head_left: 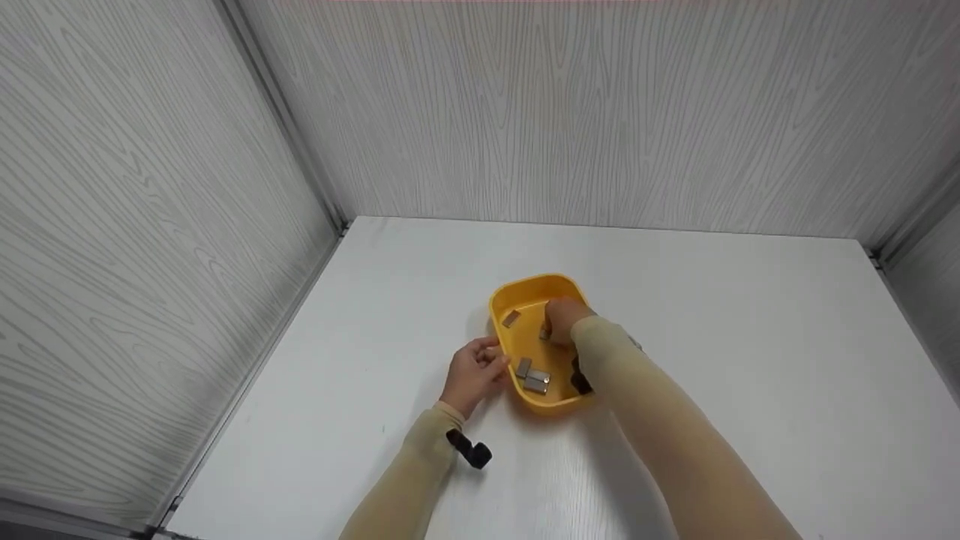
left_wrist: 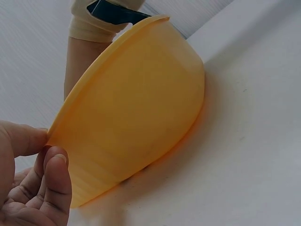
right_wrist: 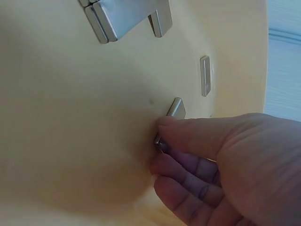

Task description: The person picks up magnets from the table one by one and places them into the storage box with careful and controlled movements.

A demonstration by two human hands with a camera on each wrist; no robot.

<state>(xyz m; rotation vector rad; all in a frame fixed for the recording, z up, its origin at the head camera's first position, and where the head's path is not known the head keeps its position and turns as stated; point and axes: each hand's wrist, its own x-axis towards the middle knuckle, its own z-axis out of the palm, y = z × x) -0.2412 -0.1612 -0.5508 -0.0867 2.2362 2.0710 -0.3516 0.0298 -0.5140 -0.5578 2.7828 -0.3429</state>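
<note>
A yellow plastic bin (head_left: 536,289) stands on the white table. My left hand (head_left: 474,373) is at its left side, with the rim (left_wrist: 108,52) between thumb and fingers. My right hand (head_left: 564,319) reaches down inside the bin. Its thumb and fingers pinch a small silver rectangular metal block (right_wrist: 177,109) close to the bin floor; the fingers partly cover this block. One separate metal block (head_left: 511,319) lies near the bin's far left wall. Several more metal blocks (head_left: 535,381) lie clustered at the near end, some side by side.
Pale wood-grain panels (head_left: 525,112) enclose the white table (head_left: 360,330) at the back and sides. Each wrist carries a black camera mount, the left one (head_left: 469,450) over the table in front of the bin. The right forearm (head_left: 660,405) crosses the bin's right wall.
</note>
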